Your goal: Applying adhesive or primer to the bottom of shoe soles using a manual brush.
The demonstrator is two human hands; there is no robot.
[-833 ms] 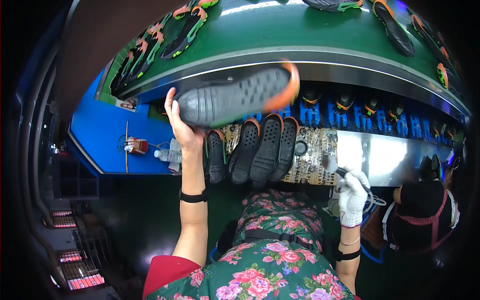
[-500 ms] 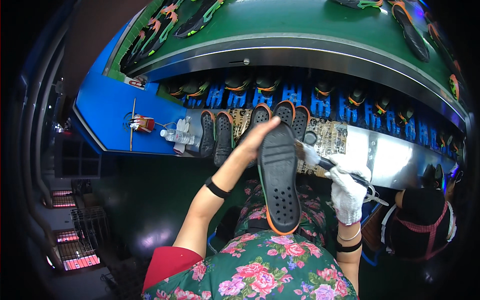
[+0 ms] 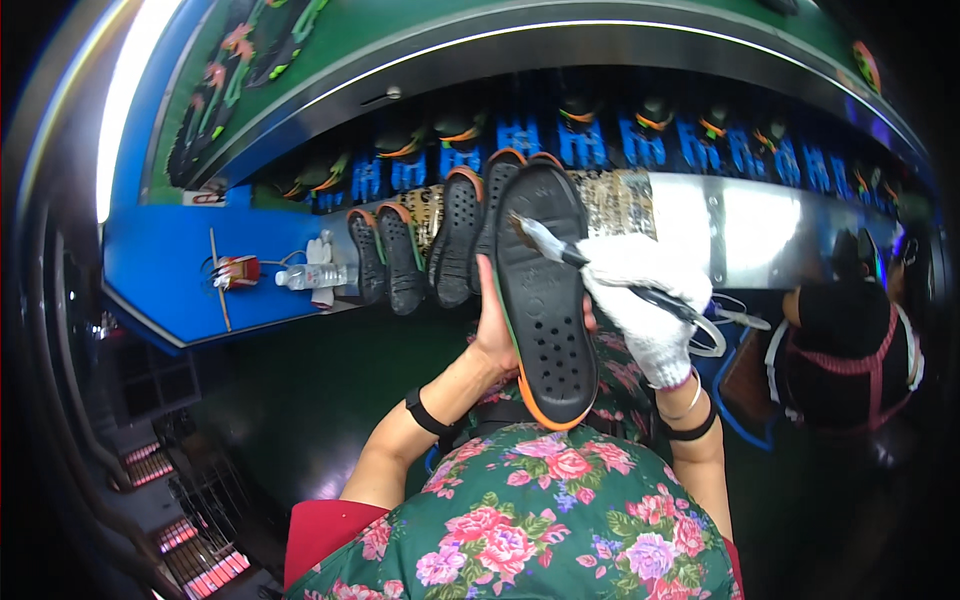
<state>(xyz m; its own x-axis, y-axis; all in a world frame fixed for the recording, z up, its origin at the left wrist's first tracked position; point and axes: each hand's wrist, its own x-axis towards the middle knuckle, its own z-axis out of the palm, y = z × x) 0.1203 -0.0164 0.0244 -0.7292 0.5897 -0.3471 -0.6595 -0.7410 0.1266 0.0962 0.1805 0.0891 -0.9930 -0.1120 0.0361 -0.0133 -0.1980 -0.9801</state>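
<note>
My bare left hand (image 3: 494, 325) grips a black shoe sole (image 3: 540, 290) with an orange and green rim, its fingers wrapped round behind it. The sole stands tilted up in front of my apron, its inner face with several round holes toward me. In a white knit glove, my right hand (image 3: 645, 290) is closed on a brush (image 3: 547, 244) with a dark handle and a pale tube trailing from it. The bristles touch the upper part of the sole. Behind it, more soles (image 3: 400, 262) stand in a row along the bench.
On the blue table (image 3: 160, 265) at left are a clear plastic bottle (image 3: 312, 277), a red container (image 3: 238, 272) and a thin stick. Blue racks (image 3: 640, 142) carrying shoes run under a metal-edged green conveyor (image 3: 690, 22). A person (image 3: 845, 330) in dark clothes is at right.
The brush has moved left and up, from beside the sole onto its upper face. My left hand now grips lower on the sole. The view has shifted right.
</note>
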